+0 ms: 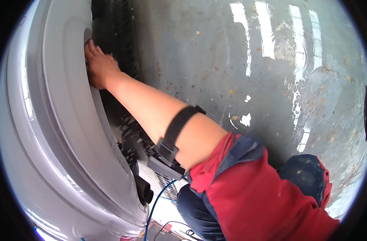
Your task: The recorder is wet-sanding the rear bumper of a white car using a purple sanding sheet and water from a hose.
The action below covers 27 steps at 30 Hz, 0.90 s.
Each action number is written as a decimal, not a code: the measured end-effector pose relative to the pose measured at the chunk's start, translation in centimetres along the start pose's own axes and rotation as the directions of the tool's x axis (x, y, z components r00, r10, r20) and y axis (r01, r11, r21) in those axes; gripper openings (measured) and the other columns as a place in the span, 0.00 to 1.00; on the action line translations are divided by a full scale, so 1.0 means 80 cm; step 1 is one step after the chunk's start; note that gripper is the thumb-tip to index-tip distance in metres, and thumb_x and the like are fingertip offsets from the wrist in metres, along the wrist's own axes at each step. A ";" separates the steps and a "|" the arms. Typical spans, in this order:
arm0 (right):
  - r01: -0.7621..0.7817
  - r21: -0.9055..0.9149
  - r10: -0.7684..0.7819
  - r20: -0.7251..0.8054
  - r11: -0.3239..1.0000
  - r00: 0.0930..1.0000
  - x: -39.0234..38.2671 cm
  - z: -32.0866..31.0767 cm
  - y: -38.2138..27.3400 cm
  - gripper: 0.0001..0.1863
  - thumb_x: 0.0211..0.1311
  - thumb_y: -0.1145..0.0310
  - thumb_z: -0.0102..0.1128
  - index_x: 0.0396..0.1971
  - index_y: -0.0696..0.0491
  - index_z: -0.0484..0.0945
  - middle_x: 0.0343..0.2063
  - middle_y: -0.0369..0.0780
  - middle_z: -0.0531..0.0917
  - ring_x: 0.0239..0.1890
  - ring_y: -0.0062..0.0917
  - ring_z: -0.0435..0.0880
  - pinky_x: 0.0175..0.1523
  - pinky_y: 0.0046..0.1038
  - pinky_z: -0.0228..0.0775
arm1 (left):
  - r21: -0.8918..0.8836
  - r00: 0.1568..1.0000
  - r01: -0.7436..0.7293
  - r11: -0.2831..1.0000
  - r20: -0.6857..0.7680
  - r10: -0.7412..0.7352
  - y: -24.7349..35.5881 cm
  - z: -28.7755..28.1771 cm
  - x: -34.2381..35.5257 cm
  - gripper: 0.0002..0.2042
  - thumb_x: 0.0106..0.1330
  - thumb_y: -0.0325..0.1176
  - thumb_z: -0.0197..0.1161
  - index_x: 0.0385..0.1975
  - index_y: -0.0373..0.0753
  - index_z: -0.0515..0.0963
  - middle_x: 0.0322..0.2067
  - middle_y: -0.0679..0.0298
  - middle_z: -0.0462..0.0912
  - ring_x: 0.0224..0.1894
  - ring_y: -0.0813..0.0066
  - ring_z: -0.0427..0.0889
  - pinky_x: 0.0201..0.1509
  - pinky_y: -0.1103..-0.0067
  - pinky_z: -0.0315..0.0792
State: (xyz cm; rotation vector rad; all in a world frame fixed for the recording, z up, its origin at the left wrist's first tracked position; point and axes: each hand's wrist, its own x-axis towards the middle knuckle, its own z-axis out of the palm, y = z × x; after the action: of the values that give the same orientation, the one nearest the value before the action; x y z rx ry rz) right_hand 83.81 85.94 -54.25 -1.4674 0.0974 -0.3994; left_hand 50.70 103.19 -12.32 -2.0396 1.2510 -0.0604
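A silver-grey car bumper [67,100] curves down the left side of the view. My right hand [99,66] lies against its inner edge, near a small round recess [87,34]. The fingers are stretched out and slightly apart along the edge, while the palm side is hidden. A black strap [179,126] wraps my right forearm and carries a dark box-shaped device [165,166]. The rolled red sleeve [247,188] sits above it. My left hand is out of view.
Dark perforated underbody parts [129,132] lie beside the bumper. A dark exhaust pipe [142,188] pokes out lower down. A blue hose or cable [156,201] hangs near my knee [199,213]. The grey floor [191,52] has wet, shiny patches.
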 end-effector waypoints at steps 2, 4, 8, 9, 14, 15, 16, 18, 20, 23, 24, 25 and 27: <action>-0.039 0.072 0.037 0.029 0.997 0.999 -0.023 0.012 0.001 0.42 0.67 0.74 0.57 0.80 0.57 0.51 0.83 0.47 0.49 0.81 0.45 0.58 0.74 0.51 0.64 | -0.009 0.999 0.010 1.000 -0.044 -0.010 0.001 0.000 0.000 0.17 0.80 0.40 0.49 0.34 0.40 0.82 0.32 0.57 0.86 0.31 0.61 0.79 0.38 0.65 0.70; -0.090 0.069 0.076 0.184 0.994 0.980 -0.058 0.025 -0.003 0.44 0.66 0.73 0.57 0.81 0.55 0.50 0.83 0.46 0.48 0.81 0.45 0.58 0.73 0.49 0.66 | 0.001 1.000 -0.007 1.000 0.007 0.007 0.002 0.000 0.000 0.16 0.81 0.39 0.48 0.35 0.40 0.81 0.32 0.55 0.85 0.31 0.60 0.80 0.37 0.64 0.72; 0.101 -0.109 -0.099 0.018 0.989 0.995 -0.065 0.046 0.006 0.40 0.68 0.71 0.56 0.80 0.56 0.55 0.82 0.46 0.52 0.80 0.47 0.59 0.72 0.48 0.67 | 0.024 0.999 -0.019 1.000 0.038 0.018 0.003 0.001 -0.001 0.18 0.82 0.40 0.46 0.36 0.39 0.81 0.32 0.54 0.84 0.31 0.59 0.80 0.35 0.64 0.74; 0.165 -0.038 -0.168 -0.111 0.986 0.980 -0.060 0.046 0.012 0.38 0.70 0.69 0.55 0.78 0.56 0.56 0.81 0.46 0.55 0.80 0.46 0.60 0.72 0.48 0.68 | 0.034 1.000 -0.021 0.999 -0.012 0.021 0.004 0.002 -0.002 0.19 0.83 0.40 0.45 0.38 0.38 0.82 0.32 0.54 0.83 0.31 0.59 0.80 0.34 0.64 0.74; 0.057 0.213 -0.079 0.097 0.975 0.992 -0.147 0.060 0.003 0.39 0.69 0.69 0.56 0.80 0.52 0.56 0.82 0.44 0.53 0.82 0.43 0.56 0.75 0.48 0.63 | 0.047 0.995 0.092 0.995 -0.026 -0.091 0.009 0.011 -0.004 0.20 0.84 0.41 0.43 0.42 0.35 0.82 0.30 0.53 0.82 0.31 0.58 0.80 0.33 0.65 0.77; 0.029 0.200 -0.068 0.190 0.979 0.979 -0.185 0.069 -0.003 0.39 0.70 0.68 0.55 0.81 0.50 0.55 0.83 0.42 0.53 0.82 0.43 0.55 0.77 0.47 0.61 | 0.053 0.999 0.043 0.998 -0.035 -0.042 0.009 0.012 -0.003 0.20 0.84 0.41 0.44 0.42 0.36 0.82 0.30 0.54 0.82 0.31 0.58 0.80 0.33 0.64 0.77; 0.010 0.168 -0.059 0.287 0.986 0.956 -0.225 0.079 -0.008 0.39 0.71 0.68 0.54 0.81 0.49 0.54 0.83 0.41 0.52 0.83 0.43 0.54 0.78 0.47 0.59 | 0.053 0.998 0.042 0.998 -0.043 -0.040 0.009 0.014 -0.001 0.20 0.84 0.41 0.44 0.42 0.36 0.82 0.30 0.54 0.82 0.31 0.58 0.80 0.33 0.64 0.77; 0.043 0.147 -0.103 0.434 0.988 0.895 -0.293 0.092 -0.013 0.40 0.71 0.69 0.55 0.82 0.47 0.55 0.83 0.39 0.52 0.83 0.44 0.54 0.80 0.48 0.55 | 0.051 0.993 -0.031 0.998 -0.109 0.037 0.009 0.016 0.003 0.20 0.85 0.42 0.43 0.41 0.37 0.81 0.31 0.56 0.82 0.31 0.59 0.79 0.35 0.62 0.75; 0.082 0.097 -0.116 0.439 0.992 0.891 -0.329 0.100 -0.006 0.39 0.71 0.70 0.56 0.81 0.48 0.57 0.82 0.40 0.54 0.82 0.45 0.55 0.81 0.47 0.55 | 0.068 0.993 -0.033 0.997 -0.114 0.041 0.010 0.018 0.008 0.20 0.85 0.42 0.43 0.41 0.38 0.81 0.31 0.56 0.82 0.31 0.60 0.78 0.35 0.62 0.74; 0.073 0.060 -0.089 0.317 0.996 0.944 -0.326 0.112 0.007 0.37 0.70 0.70 0.57 0.79 0.48 0.61 0.81 0.41 0.58 0.81 0.46 0.56 0.82 0.46 0.53 | 0.130 0.981 -0.044 0.991 -0.182 0.067 0.013 0.022 0.014 0.20 0.85 0.43 0.42 0.42 0.39 0.82 0.31 0.57 0.82 0.31 0.61 0.78 0.37 0.62 0.73; 0.004 0.049 -0.007 0.059 0.999 0.998 -0.318 0.115 0.008 0.35 0.70 0.71 0.58 0.77 0.48 0.64 0.80 0.40 0.60 0.82 0.46 0.55 0.82 0.46 0.52 | 0.150 0.978 -0.050 0.987 -0.195 0.079 0.014 0.022 0.015 0.20 0.85 0.43 0.42 0.42 0.39 0.82 0.32 0.57 0.83 0.31 0.61 0.77 0.37 0.62 0.72; 0.008 0.097 -0.020 0.121 0.995 0.993 -0.310 0.118 0.008 0.35 0.70 0.71 0.58 0.77 0.48 0.64 0.80 0.40 0.60 0.82 0.46 0.55 0.82 0.46 0.52 | 0.148 0.979 -0.051 0.988 -0.186 0.079 0.015 0.023 0.015 0.20 0.85 0.43 0.42 0.42 0.39 0.82 0.32 0.57 0.83 0.31 0.61 0.77 0.37 0.62 0.72; 0.076 0.220 -0.088 0.044 0.973 0.995 -0.299 0.121 0.004 0.33 0.69 0.71 0.59 0.74 0.48 0.69 0.78 0.41 0.64 0.81 0.47 0.56 0.81 0.46 0.53 | 0.149 0.985 -0.034 0.988 -0.160 0.058 0.015 0.022 0.012 0.21 0.86 0.43 0.40 0.42 0.41 0.81 0.32 0.59 0.83 0.31 0.63 0.76 0.38 0.62 0.71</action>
State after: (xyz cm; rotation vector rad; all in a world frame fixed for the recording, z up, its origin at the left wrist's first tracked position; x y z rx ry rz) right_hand 64.52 102.76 -57.74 -1.2671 -0.0495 -0.4240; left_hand 51.02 103.10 -14.62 -1.9097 1.3525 -0.2955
